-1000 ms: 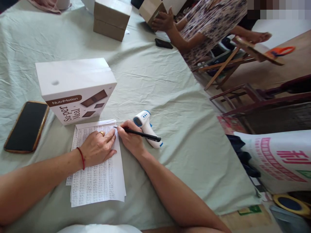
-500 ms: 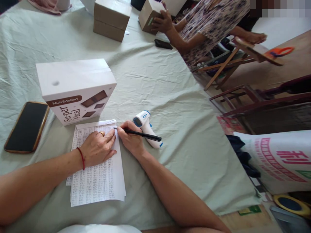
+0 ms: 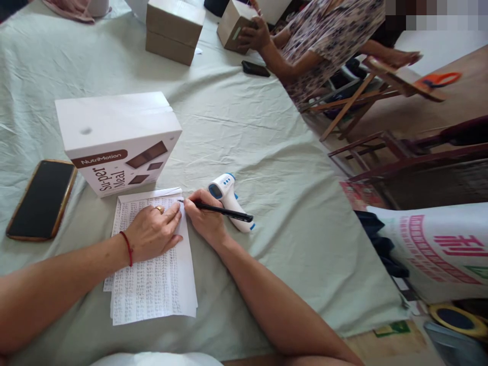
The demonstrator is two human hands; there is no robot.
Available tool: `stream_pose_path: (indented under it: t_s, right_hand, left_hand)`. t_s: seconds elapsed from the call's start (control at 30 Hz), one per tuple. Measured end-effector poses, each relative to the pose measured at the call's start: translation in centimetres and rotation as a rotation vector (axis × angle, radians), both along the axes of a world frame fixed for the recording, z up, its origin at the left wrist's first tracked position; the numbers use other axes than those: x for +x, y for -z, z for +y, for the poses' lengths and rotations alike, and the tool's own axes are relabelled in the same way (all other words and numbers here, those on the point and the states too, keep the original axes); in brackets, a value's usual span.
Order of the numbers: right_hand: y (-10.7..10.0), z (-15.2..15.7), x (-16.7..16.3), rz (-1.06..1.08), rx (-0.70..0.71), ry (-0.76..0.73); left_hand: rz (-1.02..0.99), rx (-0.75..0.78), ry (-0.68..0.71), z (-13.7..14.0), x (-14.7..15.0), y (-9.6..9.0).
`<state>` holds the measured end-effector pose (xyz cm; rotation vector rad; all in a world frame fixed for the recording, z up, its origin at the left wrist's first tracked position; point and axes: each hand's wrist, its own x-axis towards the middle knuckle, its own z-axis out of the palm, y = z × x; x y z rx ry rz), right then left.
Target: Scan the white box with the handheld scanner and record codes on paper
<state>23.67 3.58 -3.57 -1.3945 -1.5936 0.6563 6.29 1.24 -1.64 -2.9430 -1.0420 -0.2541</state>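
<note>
My left hand (image 3: 155, 233) lies flat on a sheet of paper (image 3: 152, 297) covered in rows of handwriting, its fingers stretched toward the upper right edge. A second sheet shows beneath it. Closed around a black pen (image 3: 224, 210), my right hand (image 3: 204, 213) rests at the paper's right edge, and the pen tip touches or nearly touches the sheet beside my left fingertips. A white and blue infrared thermometer (image 3: 229, 195) lies just beyond my right hand, partly behind the pen. Behind the paper stands a white box (image 3: 122, 147) marked NutriMotion Super Meal.
A smartphone (image 3: 41, 199) lies at the left on the green tablecloth (image 3: 285, 203). Farther back are a cardboard box (image 3: 173, 33) and a dark phone-like object (image 3: 255, 68). Another person's hand (image 3: 256, 34) holds a small carton (image 3: 233, 25). A printed sack (image 3: 438, 249) stands right of the table.
My hands, the pen and the paper look almost unchanged. The view has shifted very slightly, and the other person's fingers at the carton have moved a little.
</note>
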Motion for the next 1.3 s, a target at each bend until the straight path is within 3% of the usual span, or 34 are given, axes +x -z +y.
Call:
stream_pose_path:
  t_s: [1.1, 1.3]
  right_hand:
    - [-0.55, 0.01, 0.13, -0.016, 0.022, 0.007]
    - [-0.44, 0.06, 0.39, -0.01, 0.031, 0.065]
  left_hand:
    - [-0.003, 0.004, -0.005, -0.01, -0.03, -0.05]
    - [-0.008, -0.015, 0.002, 0.03, -0.04, -0.08]
